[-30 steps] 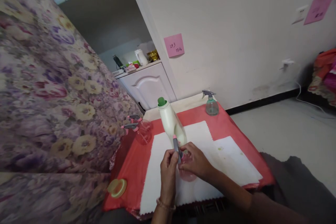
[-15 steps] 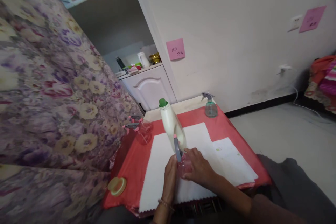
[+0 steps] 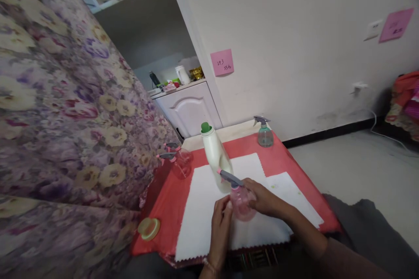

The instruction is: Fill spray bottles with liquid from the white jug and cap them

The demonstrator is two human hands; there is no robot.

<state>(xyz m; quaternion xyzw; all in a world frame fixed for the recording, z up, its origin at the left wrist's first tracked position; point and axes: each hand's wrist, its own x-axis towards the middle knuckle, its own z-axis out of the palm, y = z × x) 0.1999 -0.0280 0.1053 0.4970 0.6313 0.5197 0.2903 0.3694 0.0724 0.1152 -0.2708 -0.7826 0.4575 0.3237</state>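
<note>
My right hand (image 3: 264, 199) is wrapped round a small pink spray bottle (image 3: 241, 202) with a grey trigger head, held over the white cloth (image 3: 203, 213). My left hand (image 3: 221, 221) is just left of the bottle, its fingertips touching the bottle's side. A white bottle with a green cap (image 3: 215, 155) stands right behind it.
The low table has a red cover (image 3: 284, 161). Two pink spray bottles (image 3: 179, 162) stand at its left edge, a teal spray bottle (image 3: 264, 134) at the far right corner, a yellow-green lid (image 3: 149, 228) at the near left. A flowered bedspread (image 3: 65, 117) rises on the left.
The pink spray bottle has been lifted and turned, so its trigger head now points left instead of up. My left hand has come off the head and lies against the bottle's side.
</note>
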